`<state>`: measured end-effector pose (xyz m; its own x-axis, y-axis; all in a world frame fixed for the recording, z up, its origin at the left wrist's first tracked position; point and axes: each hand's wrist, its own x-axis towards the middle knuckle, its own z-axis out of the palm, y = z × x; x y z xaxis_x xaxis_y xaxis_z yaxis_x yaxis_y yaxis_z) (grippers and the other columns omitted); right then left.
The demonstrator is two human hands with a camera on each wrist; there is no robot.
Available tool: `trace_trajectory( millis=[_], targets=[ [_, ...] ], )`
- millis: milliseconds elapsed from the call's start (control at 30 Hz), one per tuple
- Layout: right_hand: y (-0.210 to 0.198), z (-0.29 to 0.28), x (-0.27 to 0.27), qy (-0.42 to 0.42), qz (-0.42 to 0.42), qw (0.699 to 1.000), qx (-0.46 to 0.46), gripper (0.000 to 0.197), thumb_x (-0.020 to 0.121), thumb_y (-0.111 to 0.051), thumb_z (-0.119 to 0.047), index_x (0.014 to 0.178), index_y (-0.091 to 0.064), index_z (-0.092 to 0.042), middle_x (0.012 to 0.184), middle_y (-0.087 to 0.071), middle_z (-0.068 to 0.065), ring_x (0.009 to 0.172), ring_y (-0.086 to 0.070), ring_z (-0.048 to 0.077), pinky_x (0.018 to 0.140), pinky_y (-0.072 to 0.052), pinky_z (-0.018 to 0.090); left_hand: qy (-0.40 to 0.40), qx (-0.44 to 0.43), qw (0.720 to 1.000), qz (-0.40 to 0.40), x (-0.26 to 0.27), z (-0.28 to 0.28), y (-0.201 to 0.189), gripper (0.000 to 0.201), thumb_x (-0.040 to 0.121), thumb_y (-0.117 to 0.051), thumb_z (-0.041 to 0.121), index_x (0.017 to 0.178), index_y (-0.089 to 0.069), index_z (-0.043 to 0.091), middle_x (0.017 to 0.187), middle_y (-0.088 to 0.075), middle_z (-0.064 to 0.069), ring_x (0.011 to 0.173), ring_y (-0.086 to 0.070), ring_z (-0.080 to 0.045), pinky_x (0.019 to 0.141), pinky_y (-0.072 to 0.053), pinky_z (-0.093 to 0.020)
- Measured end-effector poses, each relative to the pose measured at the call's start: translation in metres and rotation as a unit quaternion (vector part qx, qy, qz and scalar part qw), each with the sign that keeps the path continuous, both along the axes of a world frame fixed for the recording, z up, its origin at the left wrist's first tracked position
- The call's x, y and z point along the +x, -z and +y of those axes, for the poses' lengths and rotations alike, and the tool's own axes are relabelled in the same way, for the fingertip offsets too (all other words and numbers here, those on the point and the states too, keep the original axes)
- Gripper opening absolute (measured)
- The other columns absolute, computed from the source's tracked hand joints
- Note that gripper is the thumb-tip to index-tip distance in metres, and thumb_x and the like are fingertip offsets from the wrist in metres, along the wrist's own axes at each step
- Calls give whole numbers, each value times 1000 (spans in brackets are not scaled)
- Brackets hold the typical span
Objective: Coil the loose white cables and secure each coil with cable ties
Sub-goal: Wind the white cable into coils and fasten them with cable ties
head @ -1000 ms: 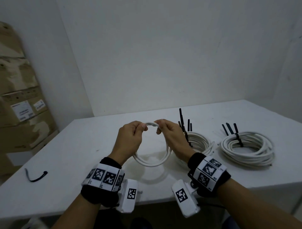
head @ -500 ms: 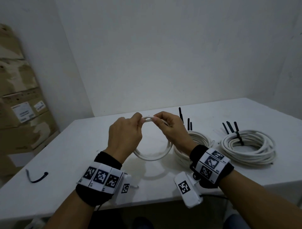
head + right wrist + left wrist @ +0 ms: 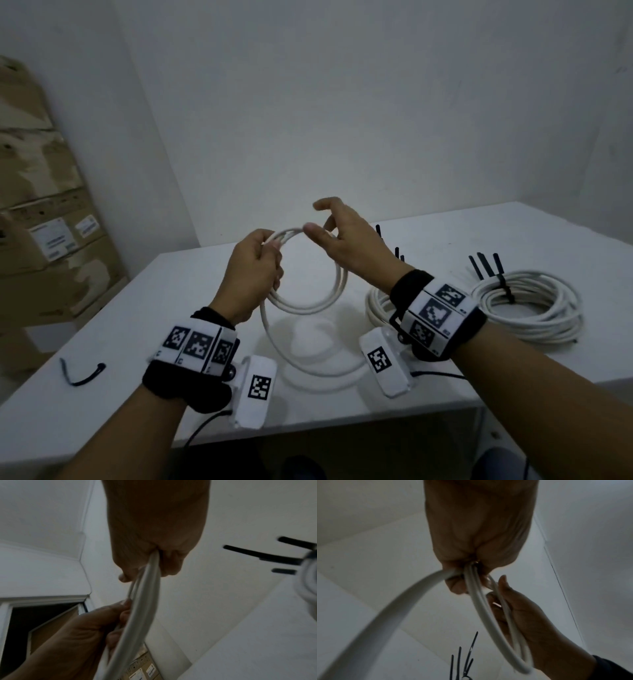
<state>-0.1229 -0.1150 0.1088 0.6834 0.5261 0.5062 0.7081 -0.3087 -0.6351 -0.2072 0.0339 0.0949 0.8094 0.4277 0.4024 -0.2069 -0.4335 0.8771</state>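
Above the white tabletop, left hand clenched around a round white cable coil, right hand loose-fingered with a loop across its palm, two black-tied white coils beside.

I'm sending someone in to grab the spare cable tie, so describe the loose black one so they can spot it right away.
Start at the white table and go to its near left corner, on the side of the stacked cardboard boxes. The loose black cable tie lies there alone, bent into a hook. The other black ties stand upright, fastened on the tied coils at the right.
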Motion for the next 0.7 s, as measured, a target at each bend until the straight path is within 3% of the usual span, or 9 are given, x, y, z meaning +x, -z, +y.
trace_trajectory(
  millis=[67, 133, 233, 300, 367, 433, 500, 600, 700],
  targets=[
    [5, -6, -11, 83, -50, 995, -6, 39, 93, -47, -48, 123, -47, -23, 99, -48, -7, 82, -46, 7, 68, -32, 24, -47, -28, 998, -36, 6, 9, 4, 22, 101, -39, 9, 86, -55, 13, 63, -44, -2, 50, -39, -14, 49, -36, -27],
    [18, -11, -25, 96, -55, 994, 22, 20, 93, -51, -45, 96, -53, -25, 82, -55, -8, 69, -47, 9, 61, -31, 26, -87, -72, 991, -75, 10, 18, 7, 25, 101, -39, 8, 81, -53, 14, 61, -41, -2, 47, -37, -12, 47, -35, -25],
    [44, -16, -54, -46, 177, 982, -39, 30, 92, -55, -39, 70, -50, -20, 58, -63, 2, 41, -50, 16, 45, -37, 21, -153, -132, 973, -114, 14, 31, 10, 29, 100, -38, 6, 77, -52, 16, 61, -41, -1, 41, -38, -7, 44, -37, -23],
    [59, -16, -71, -94, 295, 946, -91, 27, 93, -53, -40, 78, -51, -18, 64, -68, 5, 41, -56, 16, 35, -33, 15, -174, -173, 961, -129, 16, 36, 11, 29, 99, -39, 5, 77, -53, 16, 62, -41, -1, 39, -38, -5, 40, -38, -20],
    [74, -13, -73, -66, 318, 944, -62, 25, 94, -51, -41, 90, -49, -17, 80, -70, 7, 54, -63, 17, 35, -36, 17, -173, -205, 954, -134, 16, 35, 12, 29, 100, -38, 4, 78, -52, 16, 63, -39, -2, 41, -38, -7, 38, -36, -17],
    [84, -4, -66, -33, 358, 933, 18, 25, 94, -51, -38, 100, -46, -14, 93, -64, 11, 65, -62, 18, 40, -45, 24, -167, -215, 953, -134, 14, 31, 13, 29, 100, -38, 5, 77, -52, 16, 62, -39, -1, 44, -37, -9, 38, -35, -17],
    [87, 8, -58, -17, 446, 882, 148, 21, 94, -55, -28, 101, -43, -11, 100, -57, 16, 69, -59, 21, 44, -51, 29, -163, -204, 956, -134, 12, 26, 15, 30, 100, -39, 6, 76, -52, 16, 61, -40, -1, 45, -37, -11, 39, -35, -19],
    [82, 22, -47, -8, 503, 797, 335, 16, 91, -57, -3, 98, -45, -11, 91, -55, 17, 64, -58, 22, 49, -53, 29, -167, -169, 962, -132, 9, 23, 20, 30, 100, -39, 7, 74, -52, 16, 61, -40, -2, 45, -37, -11, 41, -37, -21],
    [74, 24, -39, -35, 491, 794, 357, 21, 86, -54, 7, 105, -56, -3, 75, -57, 13, 59, -55, 19, 48, -50, 24, -178, -130, 968, -117, 6, 24, 25, 30, 100, -40, 9, 73, -53, 15, 61, -41, -2, 45, -38, -13, 44, -39, -25]
  ],
)
